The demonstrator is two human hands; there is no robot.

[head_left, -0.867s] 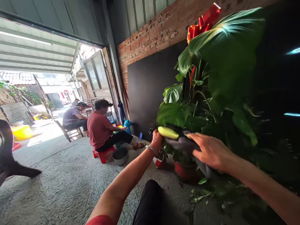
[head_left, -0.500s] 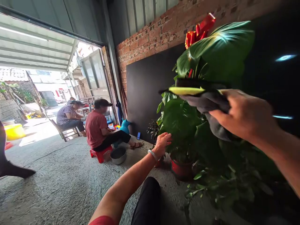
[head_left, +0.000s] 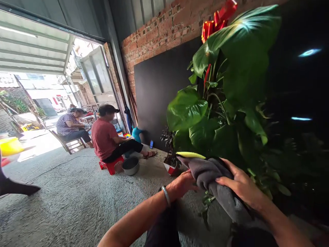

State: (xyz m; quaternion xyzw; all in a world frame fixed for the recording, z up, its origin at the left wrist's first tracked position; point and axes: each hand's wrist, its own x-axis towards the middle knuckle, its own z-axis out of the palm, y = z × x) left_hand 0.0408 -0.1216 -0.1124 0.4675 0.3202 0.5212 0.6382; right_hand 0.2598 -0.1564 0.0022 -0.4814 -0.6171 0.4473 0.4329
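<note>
A big potted plant [head_left: 226,89] with broad green leaves and a red bow [head_left: 218,19] stands against the wall on the right. My right hand [head_left: 240,183] presses a grey cloth [head_left: 213,178] over a low leaf, whose yellow-green tip [head_left: 190,155] sticks out to the left. My left hand [head_left: 182,183], a bangle on its wrist, sits under the cloth and leaf, supporting them from below. The plant's own pot is hidden behind my hands and the cloth.
A small plant in a red-and-white pot [head_left: 170,164] stands on the floor by a black board [head_left: 159,92]. Two people [head_left: 105,135] sit near the open doorway, next to a metal basin [head_left: 130,165]. A yellow tub [head_left: 10,145] is outside, far left.
My right hand came down with the cloth from a high leaf to a low one. My left hand moved from open in the air to under that leaf.
</note>
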